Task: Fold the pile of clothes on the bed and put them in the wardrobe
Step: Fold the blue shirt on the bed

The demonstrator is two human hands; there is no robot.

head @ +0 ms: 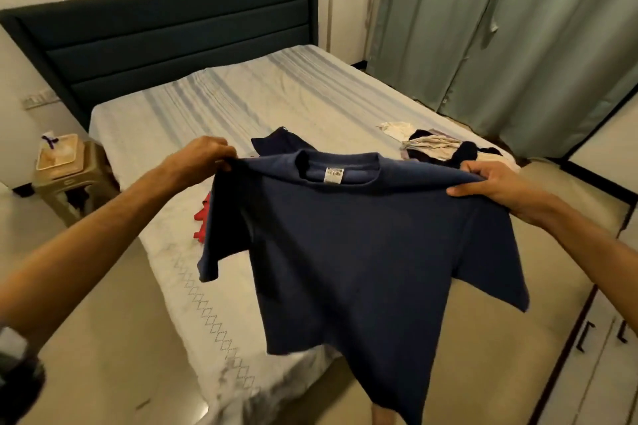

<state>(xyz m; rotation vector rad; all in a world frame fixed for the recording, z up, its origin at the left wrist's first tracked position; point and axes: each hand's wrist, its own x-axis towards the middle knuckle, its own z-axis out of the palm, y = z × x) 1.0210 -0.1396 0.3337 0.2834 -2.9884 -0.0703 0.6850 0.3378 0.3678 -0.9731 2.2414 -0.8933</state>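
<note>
Navy T-shirt [359, 252] is pinched at both shoulders by left hand [203, 157] and right hand [490, 183], hung open above the bed [241, 107] for folding.

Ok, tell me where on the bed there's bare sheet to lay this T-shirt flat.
Bare sheet runs from the headboard down to the dark garment. Crowded spots: the mixed pile at the right edge, and the red garment under the held T-shirt.

The single head camera is looking forward and down from standing height at the foot of the bed [276, 107]. It is sitting close to both outstretched arms, facing the headboard [165, 34].
</note>
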